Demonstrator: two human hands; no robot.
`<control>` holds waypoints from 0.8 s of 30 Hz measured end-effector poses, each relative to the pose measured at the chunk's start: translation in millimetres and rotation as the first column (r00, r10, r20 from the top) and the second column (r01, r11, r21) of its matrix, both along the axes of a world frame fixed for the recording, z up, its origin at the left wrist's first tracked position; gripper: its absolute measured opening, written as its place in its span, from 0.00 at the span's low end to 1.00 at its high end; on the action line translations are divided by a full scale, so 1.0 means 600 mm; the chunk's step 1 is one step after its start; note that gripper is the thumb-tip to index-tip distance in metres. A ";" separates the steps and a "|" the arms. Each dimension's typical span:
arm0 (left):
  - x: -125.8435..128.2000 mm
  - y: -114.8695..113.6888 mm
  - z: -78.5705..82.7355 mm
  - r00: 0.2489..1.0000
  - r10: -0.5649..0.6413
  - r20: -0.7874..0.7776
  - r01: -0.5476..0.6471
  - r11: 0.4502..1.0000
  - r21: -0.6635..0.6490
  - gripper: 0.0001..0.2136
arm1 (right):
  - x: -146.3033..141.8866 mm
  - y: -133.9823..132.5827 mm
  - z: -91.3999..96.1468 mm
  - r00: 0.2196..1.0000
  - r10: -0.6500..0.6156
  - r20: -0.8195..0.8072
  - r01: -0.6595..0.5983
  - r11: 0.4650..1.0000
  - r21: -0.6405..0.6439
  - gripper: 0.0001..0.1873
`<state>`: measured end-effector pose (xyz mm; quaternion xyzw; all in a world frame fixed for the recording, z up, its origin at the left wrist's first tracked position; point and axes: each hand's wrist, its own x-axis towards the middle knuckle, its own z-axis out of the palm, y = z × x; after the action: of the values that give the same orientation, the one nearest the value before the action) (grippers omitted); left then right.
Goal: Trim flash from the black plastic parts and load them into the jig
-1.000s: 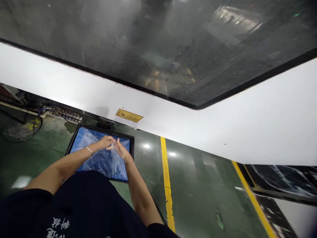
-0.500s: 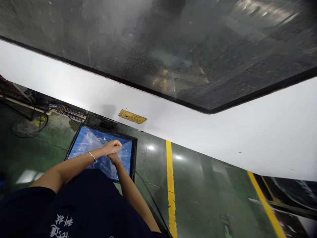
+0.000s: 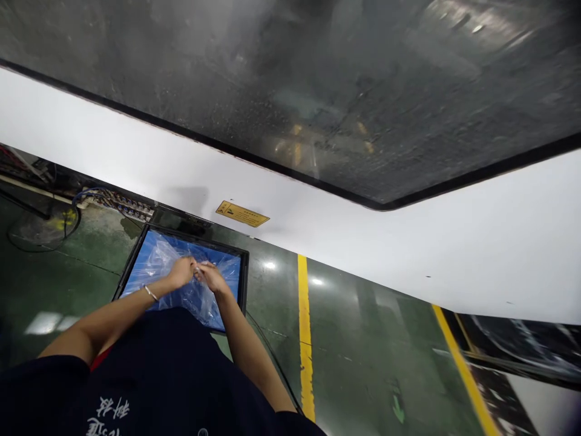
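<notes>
My left hand [image 3: 183,271], with a silvery bracelet on the wrist, is closed with its fingertips pinched together. Right against it, my right hand [image 3: 212,277] is closed too, and the fingertips of both meet on a gathered bit of clear plastic bag [image 3: 161,257]. The rest of this thin, wrinkled film spreads out beneath both hands. It lies over a blue surface inside a black-rimmed box [image 3: 245,278] in front of my body. What the box holds under the film cannot be made out.
A large white machine panel [image 3: 363,254] with a dark window [image 3: 272,91] and a yellow label [image 3: 242,214] rises beyond the box. Cables and fittings [image 3: 120,203] lie at left. A yellow line [image 3: 305,339] crosses the green floor, beside a dark cable [image 3: 272,351].
My left hand has come down from across my right and moved left. Both hands now sit side by side with fingertips together. The view has shifted slightly.
</notes>
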<state>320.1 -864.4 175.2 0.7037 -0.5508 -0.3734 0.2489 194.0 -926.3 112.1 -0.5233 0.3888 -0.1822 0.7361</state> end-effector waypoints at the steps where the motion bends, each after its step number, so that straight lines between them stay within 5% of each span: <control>1: -0.014 0.024 -0.003 1.000 0.011 0.007 -0.011 1.000 -0.018 0.12 | 0.000 -0.002 0.001 1.000 0.017 -0.026 -0.018 0.999 -0.027 0.18; 4: -0.030 0.075 -0.017 1.000 -0.027 0.006 0.028 0.996 -0.083 0.12 | -0.005 -0.004 0.006 0.989 0.079 -0.126 -0.098 0.984 -0.150 0.17; 6: -0.016 0.070 -0.027 0.998 -0.068 -0.002 0.067 0.992 -0.106 0.18 | -0.010 -0.006 0.013 0.972 0.124 -0.198 -0.172 0.953 -0.248 0.14; 8: 0.012 0.033 -0.037 0.987 -0.146 -0.074 0.146 0.989 0.003 0.23 | -0.013 -0.009 0.022 0.945 0.161 -0.284 -0.260 0.897 -0.357 0.11; 11: 0.057 -0.044 -0.051 0.916 -0.262 -0.304 0.351 0.891 0.289 0.13 | -0.008 -0.012 0.037 0.891 0.140 -0.432 -0.371 0.773 -0.515 0.06; 13: 0.076 -0.083 -0.059 0.886 -0.240 -0.396 0.394 0.840 0.373 0.09 | -0.001 -0.009 0.046 0.847 0.078 -0.526 -0.427 0.689 -0.585 0.05; 16: 0.084 -0.110 -0.073 0.865 -0.151 -0.479 0.387 0.808 0.444 0.18 | 0.013 -0.001 0.052 0.766 -0.034 -0.642 -0.490 0.615 -0.618 0.10; 20: 0.068 -0.115 -0.094 0.872 -0.005 -0.490 0.284 0.819 0.498 0.18 | 0.031 -0.004 0.051 0.663 -0.162 -0.731 -0.501 0.629 -0.594 0.13; 24: 0.044 -0.125 -0.117 0.895 0.142 -0.423 0.094 0.866 0.490 0.15 | 0.049 -0.021 0.035 0.569 -0.205 -0.796 -0.455 0.728 -0.513 0.11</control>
<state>346.7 -939.5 105.0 0.6464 -0.3545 -0.6504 0.1828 223.1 -938.6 133.2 -0.8021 0.5455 0.0089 0.2427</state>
